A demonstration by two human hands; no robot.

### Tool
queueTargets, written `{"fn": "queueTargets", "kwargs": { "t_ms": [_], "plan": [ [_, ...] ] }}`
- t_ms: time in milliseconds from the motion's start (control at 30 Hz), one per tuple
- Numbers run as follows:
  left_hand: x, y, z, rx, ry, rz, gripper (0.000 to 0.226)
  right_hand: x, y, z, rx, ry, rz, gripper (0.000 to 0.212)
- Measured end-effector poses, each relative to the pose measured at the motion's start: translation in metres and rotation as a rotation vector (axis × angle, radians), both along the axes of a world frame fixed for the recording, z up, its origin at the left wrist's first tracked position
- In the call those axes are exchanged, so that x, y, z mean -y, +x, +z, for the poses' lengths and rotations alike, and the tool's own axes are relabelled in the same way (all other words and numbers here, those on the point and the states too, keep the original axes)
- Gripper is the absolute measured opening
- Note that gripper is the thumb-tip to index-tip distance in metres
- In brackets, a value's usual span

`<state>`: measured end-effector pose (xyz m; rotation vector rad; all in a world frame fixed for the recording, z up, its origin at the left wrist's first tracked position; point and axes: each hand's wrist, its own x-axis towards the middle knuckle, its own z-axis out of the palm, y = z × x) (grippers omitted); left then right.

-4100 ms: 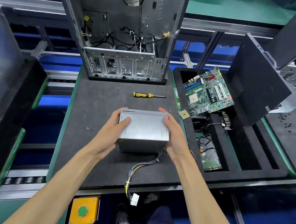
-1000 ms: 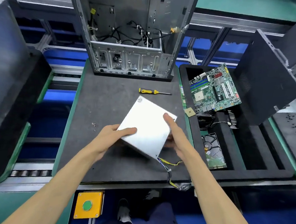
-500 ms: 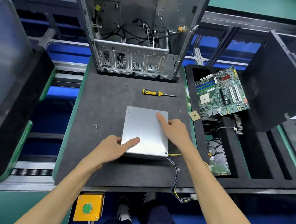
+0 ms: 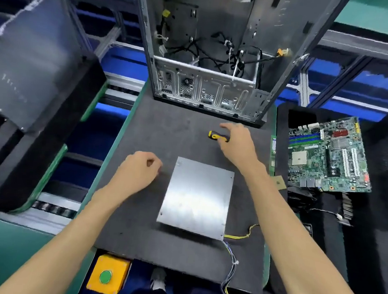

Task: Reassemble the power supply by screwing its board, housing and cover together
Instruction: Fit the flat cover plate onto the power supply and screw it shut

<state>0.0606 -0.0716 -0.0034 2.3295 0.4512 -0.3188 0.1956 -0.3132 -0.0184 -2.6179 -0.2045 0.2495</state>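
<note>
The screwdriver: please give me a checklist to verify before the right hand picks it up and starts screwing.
1. Power supply lies flat on the mat: ok.
2. Both hands off the power supply: ok.
3. Right hand at the screwdriver handle: ok; closed grip: cannot tell.
4. Left hand at the loose screws: cannot tell, fingers curled, screws hidden.
5. Corner holes visible on top: ok.

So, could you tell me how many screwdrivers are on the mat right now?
1: a yellow-and-black screwdriver lies beyond the power supply, under the right hand. None other shows.
</note>
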Motion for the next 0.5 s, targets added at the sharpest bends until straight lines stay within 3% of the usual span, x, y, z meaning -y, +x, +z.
{"fn": "queueTargets", "kwargs": {
  "t_ms": [100, 233, 300, 400, 500],
  "plan": [
    [-0.011, 0.003, -0.002, 0.040, -0.042, 0.121, 0.027, -0.007, 0.016, -0.020, -0.074, -0.169, 0.067, 0.053],
    [-0.025, 0.000, -0.006, 0.038, -0.045, 0.259, 0.026, -0.012, 0.028, -0.029, -0.025, -0.246, 0.068, 0.034],
    [-0.032, -0.004, -0.009, 0.042, -0.039, 0.303, 0.027, -0.018, 0.029, -0.022, 0.001, -0.074, 0.076, 0.028],
    [-0.042, -0.013, -0.013, 0.023, -0.037, 0.347, 0.028, -0.036, 0.027, 0.009, 0.029, 0.339, 0.045, 0.013],
    [-0.050, -0.022, -0.018, -0.001, -0.050, 0.380, 0.026, -0.065, 0.026, 0.057, -0.186, 0.870, -0.134, 0.012]
  ]
}}
